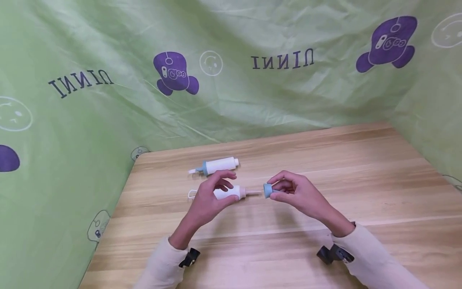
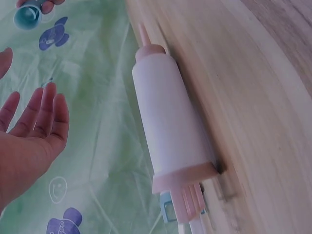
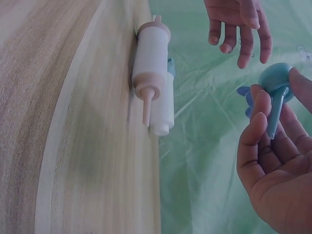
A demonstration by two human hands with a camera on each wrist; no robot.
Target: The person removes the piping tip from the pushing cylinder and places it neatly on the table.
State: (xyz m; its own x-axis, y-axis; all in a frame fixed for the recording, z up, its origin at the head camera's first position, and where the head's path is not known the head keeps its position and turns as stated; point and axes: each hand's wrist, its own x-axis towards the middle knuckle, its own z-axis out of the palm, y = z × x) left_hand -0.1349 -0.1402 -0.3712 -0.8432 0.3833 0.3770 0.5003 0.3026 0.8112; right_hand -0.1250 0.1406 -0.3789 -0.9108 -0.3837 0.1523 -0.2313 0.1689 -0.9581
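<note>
My right hand pinches a teal cap between thumb and fingers, off the table. A narrow teal spout sticks out of the cap toward the palm; its hollow end points to the left hand. My left hand hovers with fingers loosely bent, holding nothing. Beneath it in the head view, and apart from it in the left wrist view, a white bottle with pink end pieces lies on its side. A thin pink nozzle on the bottle points right in the head view.
Behind lies a second white bottle, with a teal collar and spout at its left end. A pale loop shows left of the nearer bottle. The wooden table meets a green printed cloth at the back and sides.
</note>
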